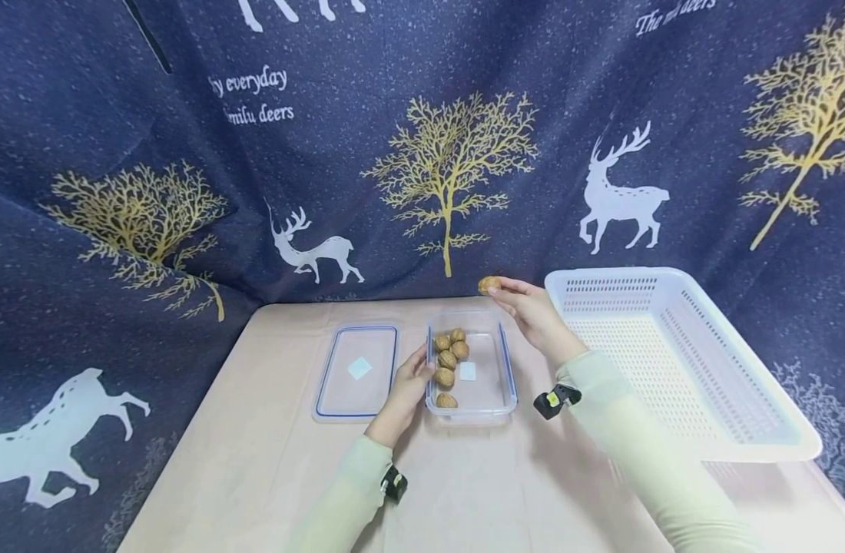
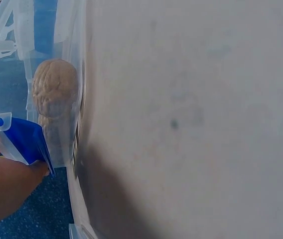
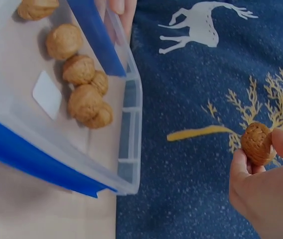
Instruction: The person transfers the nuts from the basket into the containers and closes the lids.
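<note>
R hand (image 1: 533,311) pinches a walnut (image 1: 489,285) at 12 o'clock of the clear container (image 1: 507,384); L hand (image 1: 410,380), fingers straight, touches its 9 o'clock wall. Five walnuts (image 1: 448,359) inside.

Your right hand (image 1: 533,311) pinches a small, round, tan wrinkled walnut (image 1: 489,285) at its fingertips, raised above the far edge of the clear rectangular plastic container with blue clips (image 1: 507,367). The container sits open and upright on the table, five more walnuts (image 1: 447,359) lying along its left side.
</note>
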Tool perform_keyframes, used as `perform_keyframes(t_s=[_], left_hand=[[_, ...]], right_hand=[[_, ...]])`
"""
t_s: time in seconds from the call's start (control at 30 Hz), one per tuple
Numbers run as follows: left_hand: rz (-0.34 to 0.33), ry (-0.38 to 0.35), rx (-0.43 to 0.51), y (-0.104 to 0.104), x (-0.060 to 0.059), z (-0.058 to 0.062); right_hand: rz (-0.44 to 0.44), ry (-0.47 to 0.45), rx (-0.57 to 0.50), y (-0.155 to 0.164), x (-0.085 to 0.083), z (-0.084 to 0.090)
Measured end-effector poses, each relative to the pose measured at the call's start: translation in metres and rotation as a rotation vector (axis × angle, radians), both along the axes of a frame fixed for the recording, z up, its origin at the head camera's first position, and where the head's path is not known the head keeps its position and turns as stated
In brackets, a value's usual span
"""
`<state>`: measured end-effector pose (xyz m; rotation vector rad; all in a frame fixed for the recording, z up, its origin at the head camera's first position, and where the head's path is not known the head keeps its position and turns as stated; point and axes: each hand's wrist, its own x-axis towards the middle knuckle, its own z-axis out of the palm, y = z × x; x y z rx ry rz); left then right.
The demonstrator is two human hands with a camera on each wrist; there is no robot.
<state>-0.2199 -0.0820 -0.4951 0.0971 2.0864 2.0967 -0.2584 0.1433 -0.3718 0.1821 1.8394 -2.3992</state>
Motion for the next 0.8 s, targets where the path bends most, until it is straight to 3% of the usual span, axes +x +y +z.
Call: perform_keyframes(t_s=[0.33, 0.57, 0.8], left_hand=[[0.01, 0.003, -0.005, 0.001, -0.003, -0.002], [0.007, 0.01, -0.011, 0.001, -0.002, -0.002], [0.01, 0.008, -0.017, 0.0, -0.002, -0.003]], right_hand=[[0.048, -0.025, 0.048, -0.018, 0.007, -0.013], [0.011, -0.025, 0.095, -0.03, 0.011, -0.028], [0.001, -0.032, 0.073, -0.042, 0.013, -0.044]])
